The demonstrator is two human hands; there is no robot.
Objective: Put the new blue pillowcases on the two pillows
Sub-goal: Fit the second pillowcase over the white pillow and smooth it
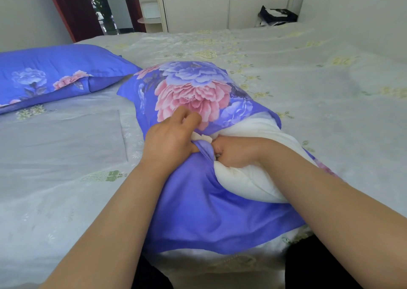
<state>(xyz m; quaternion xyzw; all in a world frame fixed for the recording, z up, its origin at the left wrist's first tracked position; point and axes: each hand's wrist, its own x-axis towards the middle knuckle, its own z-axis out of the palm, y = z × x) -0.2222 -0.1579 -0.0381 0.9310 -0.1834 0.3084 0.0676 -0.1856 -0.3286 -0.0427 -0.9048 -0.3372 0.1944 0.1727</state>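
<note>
A blue pillowcase (193, 203) with pink and violet flowers lies on the bed in front of me, partly drawn over a white pillow (248, 180) that bulges out on the right. My left hand (169, 139) pinches a fold of the blue cloth at the opening. My right hand (233, 152) is curled tightly beside it, its fingers tucked into the cloth and pillow at the same spot. A second pillow (57, 73) in a matching blue flowered case lies at the far left.
The bed (308, 86) is covered by a pale grey sheet with yellow flower embroidery. A folded grey cloth (63, 139) lies flat at the left. A dark bag (276, 16) sits beyond the bed by white wardrobes. A red door stands open at the back left.
</note>
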